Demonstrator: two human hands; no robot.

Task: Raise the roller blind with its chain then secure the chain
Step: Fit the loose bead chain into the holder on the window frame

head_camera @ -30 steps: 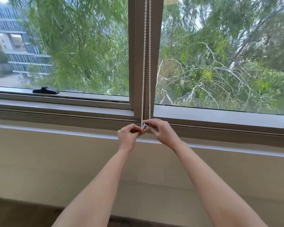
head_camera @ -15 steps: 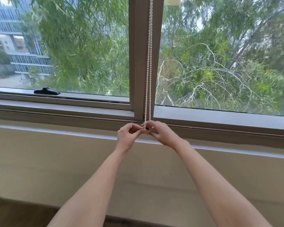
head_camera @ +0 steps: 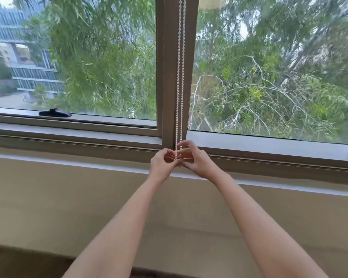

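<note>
Straight down the window's centre post (head_camera: 169,77) hangs the white bead chain (head_camera: 180,77), two strands side by side, its lower end between both hands at the sill (head_camera: 269,145). Left hand (head_camera: 162,164) has its fingers (head_camera: 170,155) curled, thumb and forefinger pinched close on the chain's bottom. Right hand (head_camera: 197,159), touching it from the other side, has its fingers (head_camera: 186,144) loosely spread, forefinger raised against the right strand; whether it truly grips cannot be told. Far left of the fingers, a black window handle (head_camera: 55,112) lies on the frame. Below them runs a beige wall (head_camera: 68,197).
</note>
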